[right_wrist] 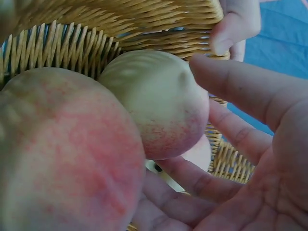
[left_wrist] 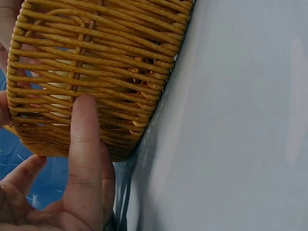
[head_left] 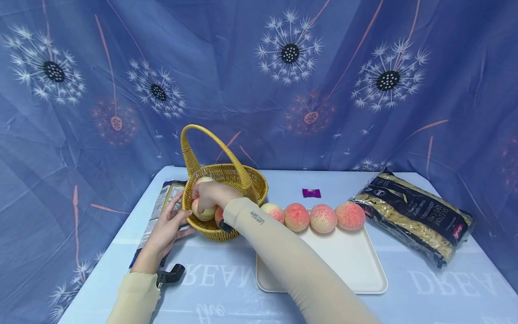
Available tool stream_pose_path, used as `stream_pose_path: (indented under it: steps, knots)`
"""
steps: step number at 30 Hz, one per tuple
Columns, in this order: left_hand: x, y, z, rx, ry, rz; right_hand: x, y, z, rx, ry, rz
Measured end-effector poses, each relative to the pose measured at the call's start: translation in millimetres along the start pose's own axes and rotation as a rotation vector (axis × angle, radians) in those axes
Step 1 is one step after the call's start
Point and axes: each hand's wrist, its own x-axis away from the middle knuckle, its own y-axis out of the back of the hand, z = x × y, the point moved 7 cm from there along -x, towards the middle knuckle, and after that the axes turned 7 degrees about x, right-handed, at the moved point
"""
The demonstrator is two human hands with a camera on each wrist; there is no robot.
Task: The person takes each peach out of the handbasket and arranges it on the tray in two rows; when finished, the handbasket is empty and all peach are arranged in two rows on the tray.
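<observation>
Right hand (head_left: 206, 192) cupping peach (head_left: 203, 210) – inside basket (head_left: 247, 173), left hand (head_left: 167, 227) steadying

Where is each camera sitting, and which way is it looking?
Head: looks forward and down at the table; both sleeved arms, the left hand and the right hand show.
Left wrist: beside the basket; fingers press its outer wall.
Right wrist: inside the basket, palm beside two peaches.
All views share the basket.

A pale blue table (head_left: 404, 288) printed with faint mirrored white lettering at 6 o'clock, backed from 9 through 12 to 3 o'clock by draped blue dandelion-patterned fabric (head_left: 243, 67), evenly lit.
</observation>
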Motion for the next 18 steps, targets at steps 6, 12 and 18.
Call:
stream_pose_path:
  steps: [6,12,18]
  knots:
    - [0.2,1.1,-0.2,0.004,0.001,-0.005,-3.5,-4.7,-2.8,-0.024,-0.027,0.036]
    - [-0.3,0.7,0.3,0.0,0.0,-0.009,-6.6,-5.8,-3.6,0.011,0.014,0.024]
    - [-0.2,1.4,0.6,0.005,-0.003,-0.007,-5.7,-1.6,0.4,0.0,0.073,0.001]
